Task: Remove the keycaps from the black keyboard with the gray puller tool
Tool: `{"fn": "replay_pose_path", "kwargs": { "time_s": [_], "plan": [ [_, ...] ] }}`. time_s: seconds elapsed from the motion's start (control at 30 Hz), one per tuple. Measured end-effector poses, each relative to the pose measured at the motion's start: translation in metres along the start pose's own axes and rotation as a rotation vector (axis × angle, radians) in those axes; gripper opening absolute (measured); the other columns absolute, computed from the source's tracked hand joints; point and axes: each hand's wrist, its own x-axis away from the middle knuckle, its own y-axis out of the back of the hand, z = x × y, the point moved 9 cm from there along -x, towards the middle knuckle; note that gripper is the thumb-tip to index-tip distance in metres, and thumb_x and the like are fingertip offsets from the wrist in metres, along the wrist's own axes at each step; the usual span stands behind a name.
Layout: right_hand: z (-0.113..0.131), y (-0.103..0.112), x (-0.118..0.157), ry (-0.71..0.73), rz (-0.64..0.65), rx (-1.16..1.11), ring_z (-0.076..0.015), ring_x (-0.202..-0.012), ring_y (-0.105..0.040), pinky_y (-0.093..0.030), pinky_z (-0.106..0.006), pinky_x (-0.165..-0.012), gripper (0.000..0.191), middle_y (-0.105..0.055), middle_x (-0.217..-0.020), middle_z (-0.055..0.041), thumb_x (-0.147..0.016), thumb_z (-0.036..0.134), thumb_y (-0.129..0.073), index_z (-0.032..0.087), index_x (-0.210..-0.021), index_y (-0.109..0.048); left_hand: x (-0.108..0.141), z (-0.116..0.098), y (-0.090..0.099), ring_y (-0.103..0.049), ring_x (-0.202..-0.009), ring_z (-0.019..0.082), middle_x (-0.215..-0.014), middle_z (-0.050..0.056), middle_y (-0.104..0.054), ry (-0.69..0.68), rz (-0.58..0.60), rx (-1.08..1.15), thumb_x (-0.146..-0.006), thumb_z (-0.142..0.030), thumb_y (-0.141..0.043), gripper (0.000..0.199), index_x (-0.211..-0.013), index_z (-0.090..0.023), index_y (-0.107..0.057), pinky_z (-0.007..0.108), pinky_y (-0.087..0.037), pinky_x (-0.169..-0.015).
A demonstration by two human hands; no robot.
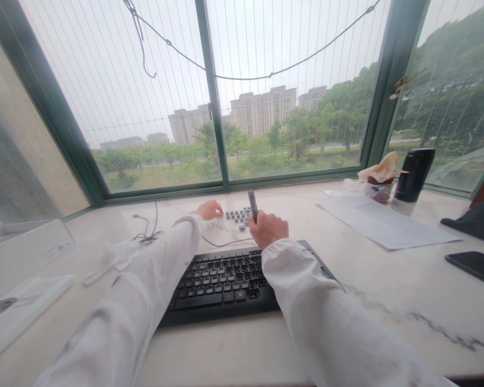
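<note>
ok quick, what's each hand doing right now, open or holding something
Left hand: loosely curled beside small, squarish grey keycaps; can't tell if holding anything.
Right hand: closed around a slim black pen-like tool.

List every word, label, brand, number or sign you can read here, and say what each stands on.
None can be read with certainty.
Sheet of paper: lines of print, too small and blurred.
White box at far left: small label, too small.
Flat white box in front of it: faint print, blurred.
Keyboard: key markings too small to make out.
Black bottle: any marking is too blurred.
</note>
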Motion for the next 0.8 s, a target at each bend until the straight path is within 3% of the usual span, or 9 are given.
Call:
{"fn": "replay_pose_path", "kwargs": {
  "time_s": [0.37, 0.6, 0.8],
  "plan": [
    [0.001, 0.0, 0.0, -0.005, 0.008, 0.009, -0.0253, -0.077, -0.066, -0.044, -0.035, -0.068, 0.046, -0.069, -0.082, -0.0106, -0.094, 0.045, -0.026, 0.018, -0.091, -0.064, 0.002, 0.009, 0.003, -0.059, -0.102, 0.02, -0.114, 0.003, -0.065, 0.039, 0.027, -0.016, -0.073, -0.053, -0.064, 0.043, -0.107, -0.027, -0.067, 0.028, -0.044, -0.09],
    [0.002, -0.001, -0.001, 0.005, 0.002, 0.001, -0.0252, -0.075, -0.066, -0.043, -0.034, -0.064, 0.046, -0.069, -0.08, -0.0108, -0.094, 0.045, -0.026, 0.017, -0.092, -0.063, 0.008, 0.019, 0.001, -0.061, -0.099, 0.02, -0.108, 0.0, -0.068, 0.074, 0.068, -0.025, -0.075, -0.05, -0.063, 0.03, -0.096, -0.03, -0.072, 0.028, -0.046, -0.086],
    [0.002, -0.001, -0.001, 0.002, -0.002, 0.002, -0.0253, -0.075, -0.066, -0.044, -0.034, -0.065, 0.045, -0.069, -0.082, -0.0114, -0.094, 0.045, -0.028, 0.017, -0.093, -0.064, 0.006, 0.014, 0.001, -0.06, -0.101, 0.021, -0.111, 0.001, -0.068, 0.081, 0.051, -0.025, -0.074, -0.053, -0.063, 0.033, -0.095, -0.03, -0.072, 0.029, -0.045, -0.087]
  ]
}}
